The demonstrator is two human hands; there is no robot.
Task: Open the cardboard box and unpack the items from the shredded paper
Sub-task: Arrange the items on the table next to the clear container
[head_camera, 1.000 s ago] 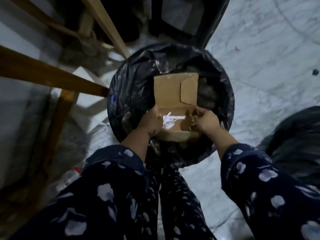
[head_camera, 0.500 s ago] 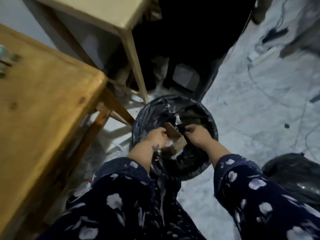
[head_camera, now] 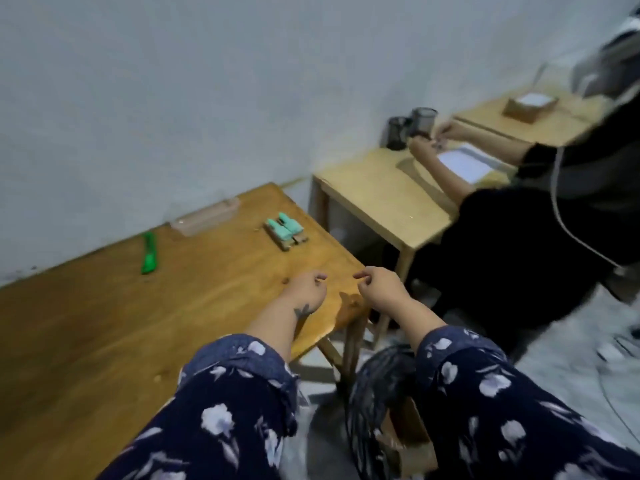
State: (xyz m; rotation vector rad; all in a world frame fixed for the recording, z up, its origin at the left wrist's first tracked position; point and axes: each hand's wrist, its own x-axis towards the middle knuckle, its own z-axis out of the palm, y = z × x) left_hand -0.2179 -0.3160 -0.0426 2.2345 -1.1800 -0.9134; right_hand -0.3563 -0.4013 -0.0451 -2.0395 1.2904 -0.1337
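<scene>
Both my hands hover empty over the near right corner of the wooden table. My left hand and my right hand have loosely curled fingers, with the fingertips close together but not touching. A brown piece of the cardboard box shows low down between my sleeves, beside the black bin bag. No shredded paper is visible. Teal items on small wooden pieces lie on the table beyond my hands.
A green utility knife and a clear plastic tray lie near the wall. Another person in black sits at a lighter table to the right, with dark cups and white paper.
The view has swung up from the bin to the table. Both hands have let go of the cardboard box, left it down at the bin, and risen empty over the table corner.
</scene>
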